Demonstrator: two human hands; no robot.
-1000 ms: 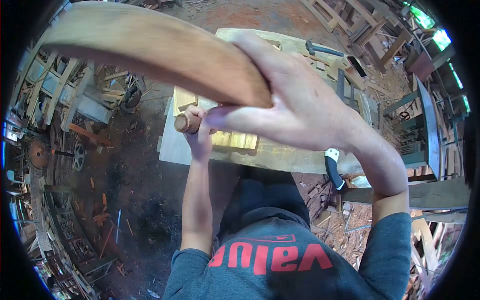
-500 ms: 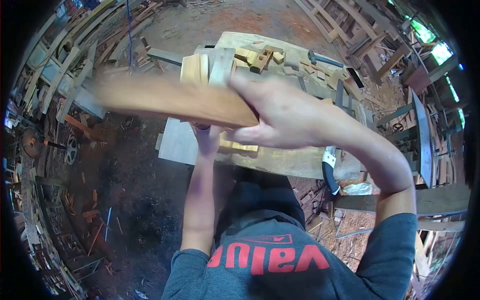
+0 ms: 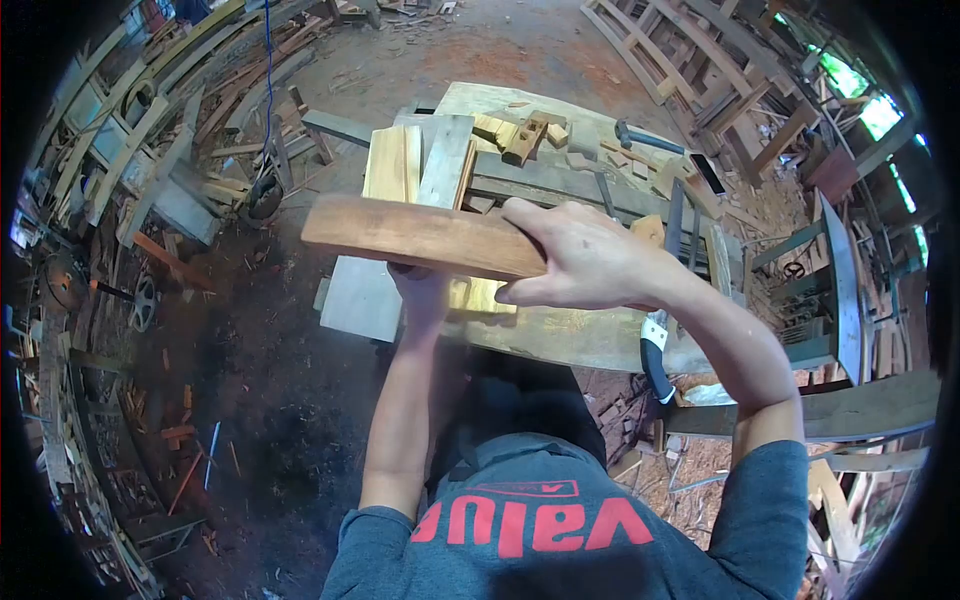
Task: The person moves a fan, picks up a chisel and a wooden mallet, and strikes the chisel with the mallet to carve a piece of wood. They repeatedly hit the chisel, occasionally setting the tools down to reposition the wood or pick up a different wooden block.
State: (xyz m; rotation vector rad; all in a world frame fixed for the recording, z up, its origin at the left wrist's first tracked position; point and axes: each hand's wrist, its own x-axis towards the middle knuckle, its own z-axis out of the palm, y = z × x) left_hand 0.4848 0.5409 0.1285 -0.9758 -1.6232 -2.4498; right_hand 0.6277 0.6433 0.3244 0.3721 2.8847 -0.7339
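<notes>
A thick brown wooden block is held up across the front of the workbench. My right hand grips its right end, thumb below and fingers above. Under the block is my left hand, its fingers mostly hidden by the wood, so what it holds cannot be made out. Behind the block, pale boards and a grey board lie on the bench. A wooden hand plane rests farther back, beside small wood pieces.
The workbench carries a hammer, a phone and a saw with a black and white handle. A pale panel juts out at the bench's left. Stacked lumber lines both sides.
The block has moved slightly right and down and its left end is less blurred. My right hand has shifted right with it. The view has tilted slightly.
</notes>
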